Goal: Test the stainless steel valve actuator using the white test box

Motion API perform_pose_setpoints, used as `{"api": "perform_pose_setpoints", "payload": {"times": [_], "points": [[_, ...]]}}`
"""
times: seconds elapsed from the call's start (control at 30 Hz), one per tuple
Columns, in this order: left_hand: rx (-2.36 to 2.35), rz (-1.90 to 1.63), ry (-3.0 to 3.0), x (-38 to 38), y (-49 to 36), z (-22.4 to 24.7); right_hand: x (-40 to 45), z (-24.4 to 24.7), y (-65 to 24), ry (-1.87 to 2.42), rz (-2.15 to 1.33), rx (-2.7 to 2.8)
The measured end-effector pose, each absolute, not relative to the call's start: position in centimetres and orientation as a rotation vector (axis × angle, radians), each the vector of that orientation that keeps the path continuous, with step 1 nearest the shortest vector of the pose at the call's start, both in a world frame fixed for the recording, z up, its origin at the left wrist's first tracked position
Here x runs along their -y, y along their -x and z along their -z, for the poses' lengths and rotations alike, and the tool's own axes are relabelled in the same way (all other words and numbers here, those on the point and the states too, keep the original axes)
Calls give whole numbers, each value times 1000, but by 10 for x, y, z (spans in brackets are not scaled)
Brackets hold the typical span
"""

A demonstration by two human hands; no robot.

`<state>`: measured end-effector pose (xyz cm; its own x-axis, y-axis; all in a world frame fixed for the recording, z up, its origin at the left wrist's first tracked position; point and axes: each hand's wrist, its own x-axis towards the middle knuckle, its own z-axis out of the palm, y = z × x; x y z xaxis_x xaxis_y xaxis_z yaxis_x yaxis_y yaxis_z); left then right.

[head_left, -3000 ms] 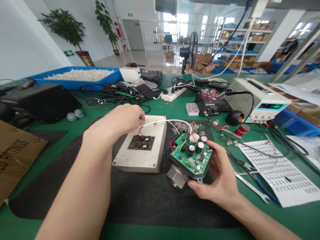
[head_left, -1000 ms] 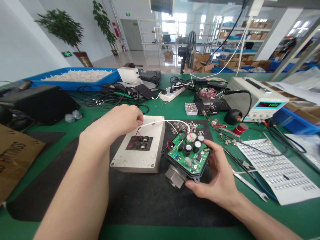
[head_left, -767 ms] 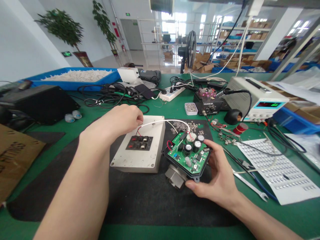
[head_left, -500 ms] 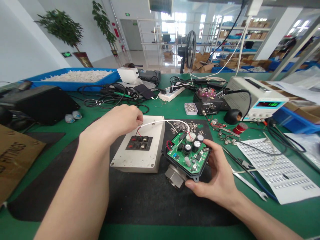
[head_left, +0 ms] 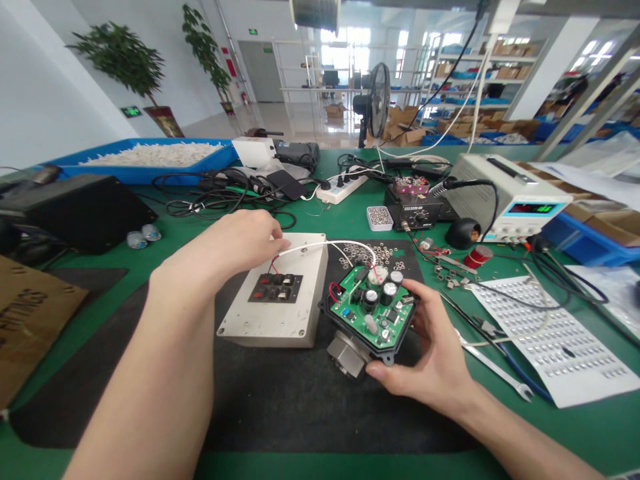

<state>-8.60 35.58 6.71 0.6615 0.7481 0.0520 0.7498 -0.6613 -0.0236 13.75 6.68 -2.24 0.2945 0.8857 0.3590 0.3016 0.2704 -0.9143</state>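
My right hand point(head_left: 433, 343) grips a black housing with a green circuit board point(head_left: 380, 310) by its right side, thumb at the lower corner. The board carries several capacitors, and a metal hex fitting point(head_left: 347, 353) juts out below it. A white cable point(head_left: 345, 244) arches from the board to the pale metal box point(head_left: 273, 323). Its red and dark wires run to a black spring-terminal panel point(head_left: 275, 288) on the box's top. My left hand point(head_left: 245, 240) is closed, with its fingers curled down at the box's far edge beside the cable end; its fingertips are hidden.
A black mat point(head_left: 280, 413) lies beneath the work, with loose nuts point(head_left: 370, 255) at its far edge. To the right are a wrench point(head_left: 495, 367), a perforated white sheet point(head_left: 560, 340) and a power supply point(head_left: 510, 200). A cardboard box point(head_left: 35, 320) stands left.
The view has shifted slightly. Both hands keep their positions on the box and the board housing; the digits on the power supply display look different.
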Motion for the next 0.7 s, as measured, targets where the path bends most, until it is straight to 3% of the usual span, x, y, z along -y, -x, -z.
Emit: {"api": "perform_pose_setpoints", "payload": {"times": [0.7], "points": [[1246, 173, 2724, -345, 81, -74, -68, 24, -137, 1271, -571, 1255]]}}
